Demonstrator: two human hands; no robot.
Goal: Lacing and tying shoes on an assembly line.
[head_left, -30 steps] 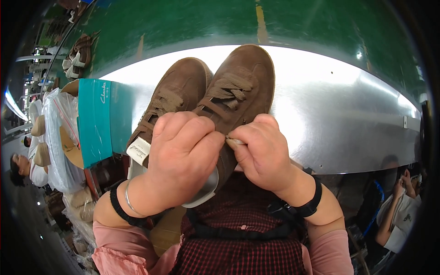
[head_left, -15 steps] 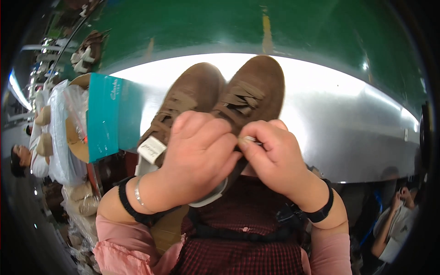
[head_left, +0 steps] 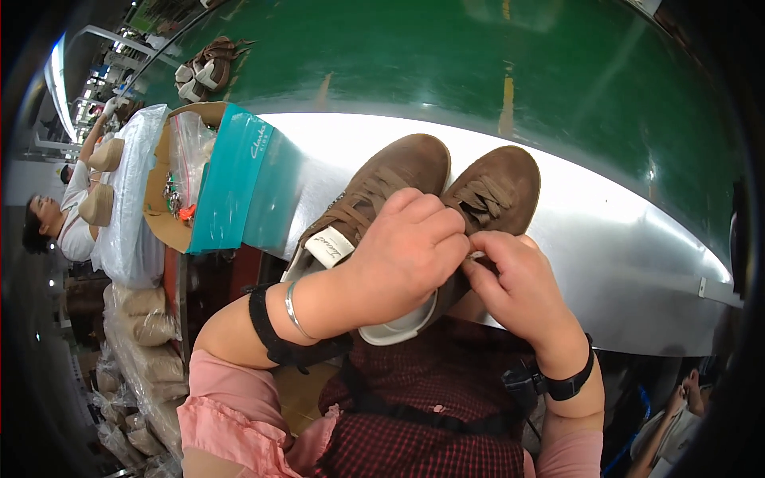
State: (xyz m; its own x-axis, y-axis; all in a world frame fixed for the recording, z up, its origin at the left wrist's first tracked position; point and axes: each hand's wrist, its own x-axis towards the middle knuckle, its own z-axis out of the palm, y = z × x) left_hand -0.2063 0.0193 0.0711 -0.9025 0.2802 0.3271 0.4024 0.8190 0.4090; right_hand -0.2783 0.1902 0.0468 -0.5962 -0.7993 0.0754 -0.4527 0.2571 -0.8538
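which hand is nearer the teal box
Left. The left hand is to the right of the teal box, apart from it; the right hand is farther right, beyond the left.

Two shoes side by side on ledge, toes pointing away: left shoe point(head_left: 406, 163), right shoe point(head_left: 510, 179) just beside. Left hand point(head_left: 414, 255) over rear of right shoe, right hand point(head_left: 514, 279) at its right side, fingertips meeting. Ledge point(head_left: 629, 255) running on rightward; wide surface point(head_left: 414, 68) behind it. Box point(head_left: 239, 191) at ledge's left end, clear bag point(head_left: 191, 151) inside. Behind box, shoe cluster point(head_left: 203, 68) on wide surface. Far left, beyond box, co-worker point(head_left: 72, 215); another person point(head_left: 665, 430) far right, near side of ledge.
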